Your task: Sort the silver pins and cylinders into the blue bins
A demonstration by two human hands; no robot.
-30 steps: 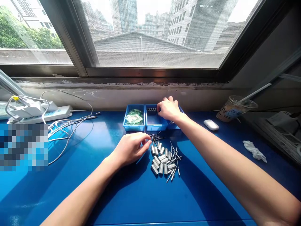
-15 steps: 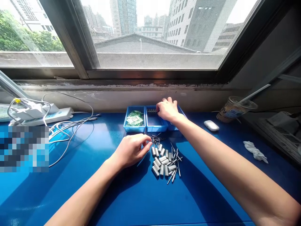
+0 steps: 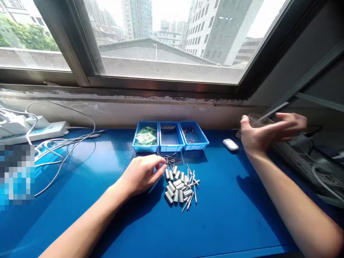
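Forearms [image 3: 106,202] apart, right hand [image 3: 262,136] raised, left hand [image 3: 142,173] curled near metal pieces [image 3: 178,185]

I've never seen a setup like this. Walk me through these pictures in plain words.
There is no machine here, just one person's two bare hands. All the pictures come from a single camera worn on the head, looking forward and down.

On the blue table lies a loose pile of metal blocks and thin pins. Behind it stand three blue bins in a row: the left has green packets, the middle small rings, the right a few thin pieces.

The left hand is at the pile's edge; whether it holds anything is unclear. The right hand, blurred and spread open, is away to the right, beyond the white case, with nothing visibly held.
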